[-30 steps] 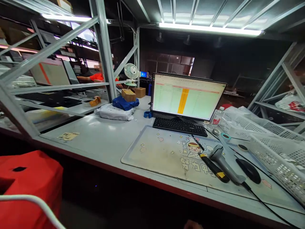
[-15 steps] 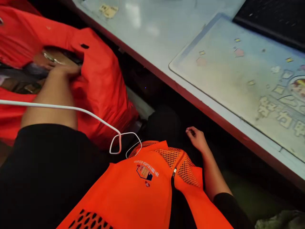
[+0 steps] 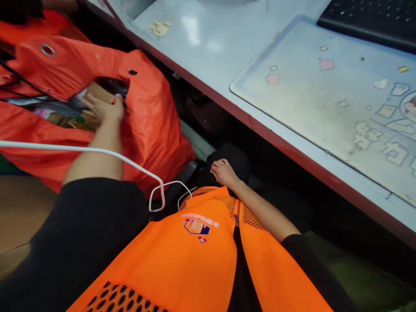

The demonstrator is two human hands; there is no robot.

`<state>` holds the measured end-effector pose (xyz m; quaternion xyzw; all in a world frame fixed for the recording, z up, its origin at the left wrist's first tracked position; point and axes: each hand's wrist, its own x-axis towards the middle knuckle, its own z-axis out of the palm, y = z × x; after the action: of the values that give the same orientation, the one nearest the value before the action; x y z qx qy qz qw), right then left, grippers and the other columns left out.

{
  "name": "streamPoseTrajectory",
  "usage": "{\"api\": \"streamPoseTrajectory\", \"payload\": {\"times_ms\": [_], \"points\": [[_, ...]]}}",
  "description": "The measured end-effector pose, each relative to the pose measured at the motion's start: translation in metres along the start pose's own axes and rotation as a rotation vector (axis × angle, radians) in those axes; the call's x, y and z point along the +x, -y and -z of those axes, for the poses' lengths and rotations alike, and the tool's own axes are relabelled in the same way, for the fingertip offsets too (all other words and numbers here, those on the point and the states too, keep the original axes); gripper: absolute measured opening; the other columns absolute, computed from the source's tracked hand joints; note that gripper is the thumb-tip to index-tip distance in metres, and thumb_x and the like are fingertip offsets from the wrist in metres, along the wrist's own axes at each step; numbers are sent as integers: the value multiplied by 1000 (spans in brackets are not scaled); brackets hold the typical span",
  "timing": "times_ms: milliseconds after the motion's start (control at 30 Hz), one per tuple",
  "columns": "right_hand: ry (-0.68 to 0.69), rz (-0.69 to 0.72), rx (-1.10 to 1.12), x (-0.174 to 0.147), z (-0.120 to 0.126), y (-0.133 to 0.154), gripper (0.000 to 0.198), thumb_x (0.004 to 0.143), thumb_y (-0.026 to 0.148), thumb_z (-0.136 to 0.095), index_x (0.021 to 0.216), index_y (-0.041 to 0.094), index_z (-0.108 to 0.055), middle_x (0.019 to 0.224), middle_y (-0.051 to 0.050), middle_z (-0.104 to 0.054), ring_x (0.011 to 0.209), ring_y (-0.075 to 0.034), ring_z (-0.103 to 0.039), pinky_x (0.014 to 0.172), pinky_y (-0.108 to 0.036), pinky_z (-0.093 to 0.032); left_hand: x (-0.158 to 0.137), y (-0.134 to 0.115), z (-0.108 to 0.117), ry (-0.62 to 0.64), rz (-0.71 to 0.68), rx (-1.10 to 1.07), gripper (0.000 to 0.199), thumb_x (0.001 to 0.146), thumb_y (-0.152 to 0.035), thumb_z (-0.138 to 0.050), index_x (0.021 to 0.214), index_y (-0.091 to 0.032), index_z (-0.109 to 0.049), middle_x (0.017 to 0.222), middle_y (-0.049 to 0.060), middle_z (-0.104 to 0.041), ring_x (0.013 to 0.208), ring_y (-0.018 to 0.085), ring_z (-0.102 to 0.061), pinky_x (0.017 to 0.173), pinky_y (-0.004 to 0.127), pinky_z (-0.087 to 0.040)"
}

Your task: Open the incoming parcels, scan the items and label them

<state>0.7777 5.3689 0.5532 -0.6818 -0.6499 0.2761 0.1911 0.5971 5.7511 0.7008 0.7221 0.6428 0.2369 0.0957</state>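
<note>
Box [image 3: 100,91] in red bag [image 3: 156,117]: prob. light, stiff; hold by edges. L hand [image 3: 109,111] fingers wide at box, contact unclear; R hand [image 3: 225,172] on knee [image 3: 234,157], grip can't tell.

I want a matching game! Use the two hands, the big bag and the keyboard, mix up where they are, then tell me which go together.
Things
1. Left hand
2. Right hand
3. Bag
4. Keyboard

Places
A. On top of the desk
B. At a dark knee
C. Beside the desk, lower than its top
D. In the bag's opening

Right pairs: 1-D, 2-B, 3-C, 4-A
</note>
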Motion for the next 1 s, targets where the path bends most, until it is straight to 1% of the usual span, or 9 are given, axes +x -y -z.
{"api": "streamPoseTrajectory", "payload": {"times_ms": [100,167,233,400,500,600,733,867,1000], "points": [[-88,-7,29,-10,8,-4,25,110,15,-51,106,12,-75,113,-15,-74,109,-25,-62,107,-39,-42,-69,-29,20,-46,-237,-97,55,101,-16,-63,147,9,-45,165,29,-39,159,34,-27,135,64,-9],[-150,-2,62,-23,19,-4,26,111,15,-48,109,11,-73,112,-15,-73,107,-24,-61,101,-37,-43,-126,-48,15,166,-396,-157,32,98,-15,-61,127,-2,-66,142,20,-65,139,29,-53,131,53,-33],[-188,28,97,-39,27,1,24,112,16,-49,109,12,-72,111,-14,-73,105,-23,-62,99,-35,-42,-185,-64,-6,437,-502,-210,20,95,-23,-65,111,-15,-75,125,10,-75,126,25,-64,125,43,-44],[-187,114,167,-72,52,8,13,107,19,-63,101,16,-75,110,-8,-77,103,-19,-66,96,-30,-45,-292,-75,-82,889,-381,-246,63,81,-46,-81,134,-14,-68,128,17,-75,123,35,-71,114,49,-55],[-236,30,194,-85,79,-21,15,107,23,-64,104,18,-78,114,-8,-78,107,-19,-69,97,-29,-47,-308,-73,-101,1039,-250,-269,84,81,-56,-82,150,-15,-56,140,20,-69,129,36,-70,113,50,-57],[-329,-227,214,-101,101,-70,29,111,23,-48,118,16,-76,122,-14,-76,109,-23,-70,99,-34,-51,-291,-80,-96,1137,-175,-275,89,81,-59,-84,154,-19,-52,131,18,-73,110,34,-77,98,49,-65],[-317,-495,241,-117,97,-118,30,108,23,-51,122,14,-76,127,-19,-75,107,-30,-71,96,-40,-55,-258,-101,-82,1086,-193,-251,85,80,-61,-84,150,-22,-57,120,15,-75,111,32,-76,96,47,-65],[-242,-475,252,-113,74,-121,26,107,25,-56,115,18,-79,124,-15,-78,107,-28,-73,95,-36,-55,-273,-99,-84,1001,-209,-174,79,83,-73,-77,142,-22,-64,124,16,-76,129,36,-69,107,44,-60],[-220,-446,256,-105,62,-121,22,107,28,-61,109,16,-79,113,-14,-80,98,-24,-74,91,-37,-58,-303,-82,-90,1048,-221,-81,91,86,-87,-64,144,-17,-60,131,19,-75,121,34,-74,101,40,-62]]}}
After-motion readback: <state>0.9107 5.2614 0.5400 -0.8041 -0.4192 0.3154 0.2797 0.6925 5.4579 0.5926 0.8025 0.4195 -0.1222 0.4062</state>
